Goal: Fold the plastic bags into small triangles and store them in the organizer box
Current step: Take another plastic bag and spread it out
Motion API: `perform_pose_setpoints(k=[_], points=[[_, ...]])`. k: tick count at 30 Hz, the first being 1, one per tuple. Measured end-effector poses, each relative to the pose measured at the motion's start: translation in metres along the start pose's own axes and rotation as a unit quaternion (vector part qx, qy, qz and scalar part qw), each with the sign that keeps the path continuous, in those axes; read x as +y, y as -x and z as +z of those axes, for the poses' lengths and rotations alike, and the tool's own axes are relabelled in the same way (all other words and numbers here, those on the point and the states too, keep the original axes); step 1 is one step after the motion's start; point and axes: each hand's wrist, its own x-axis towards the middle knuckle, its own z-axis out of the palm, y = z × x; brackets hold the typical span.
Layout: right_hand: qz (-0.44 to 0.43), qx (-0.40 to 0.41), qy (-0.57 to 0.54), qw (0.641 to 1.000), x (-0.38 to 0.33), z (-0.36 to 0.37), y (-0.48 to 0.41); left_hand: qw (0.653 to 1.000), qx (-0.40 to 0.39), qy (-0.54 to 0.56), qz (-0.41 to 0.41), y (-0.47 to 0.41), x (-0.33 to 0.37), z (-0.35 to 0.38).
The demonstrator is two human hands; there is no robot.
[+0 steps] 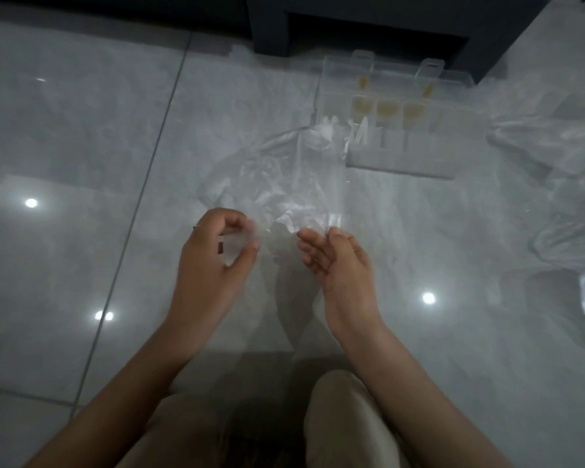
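Observation:
A clear plastic bag (pixel 284 184) lies crumpled on the grey tiled floor, stretching from my hands toward the organizer box. My left hand (pixel 213 255) pinches the bag's near edge between thumb and fingers. My right hand (pixel 338 261) is palm-up, its thumb and fingertips pinching the bag's near edge. The transparent organizer box (pixel 399 160) stands open at the upper right of centre, with several compartments; some hold small yellowish and white folded pieces (pixel 385 109).
More loose clear plastic bags (pixel 561 184) are piled at the right edge. A dark piece of furniture (pixel 368 25) stands behind the box. My knees in beige trousers (pixel 345 420) are at the bottom. Ceiling lights reflect off the glossy tiles.

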Motion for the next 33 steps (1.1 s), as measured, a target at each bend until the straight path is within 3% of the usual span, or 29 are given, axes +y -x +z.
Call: perform_pose_setpoints(k=[5, 11, 19, 21, 23, 26, 28, 29, 31, 33], points=[[-0.014, -0.010, 0.050, 0.999, -0.005, -0.009, -0.002, 0.996, 0.074, -0.025, 0.035, -0.012, -0.009, -0.010], [-0.146, 0.038, 0.172, 0.973, -0.024, -0.039, -0.011, 0.979, 0.190, -0.035, 0.059, -0.023, -0.031, -0.033], [-0.128, 0.004, 0.249, 0.960, -0.023, -0.059, -0.008, 0.973, 0.201, -0.073, 0.083, -0.018, -0.046, -0.038], [-0.088, -0.036, 0.312, 0.945, -0.025, -0.063, -0.007, 0.978, 0.169, -0.089, 0.084, -0.016, -0.051, -0.045], [-0.022, -0.083, 0.392, 0.916, -0.030, -0.069, -0.005, 0.986, 0.068, -0.130, 0.078, -0.015, -0.064, -0.057], [0.029, -0.099, 0.552, 0.828, -0.034, -0.084, -0.002, 0.968, -0.130, -0.200, 0.081, -0.014, -0.081, -0.072], [-0.069, 0.002, 0.654, 0.753, -0.031, -0.091, -0.001, 0.966, -0.201, -0.155, 0.052, -0.012, -0.069, -0.077], [-0.140, 0.054, 0.663, 0.734, -0.028, -0.089, 0.000, 0.970, -0.217, -0.101, 0.042, -0.011, -0.058, -0.074], [-0.271, 0.077, 0.615, 0.736, -0.021, -0.081, 0.000, 0.981, -0.182, -0.041, 0.056, -0.006, -0.036, -0.056], [-0.359, 0.027, 0.591, 0.722, -0.009, -0.074, -0.010, 0.984, -0.128, -0.077, 0.093, -0.003, -0.014, -0.022]])
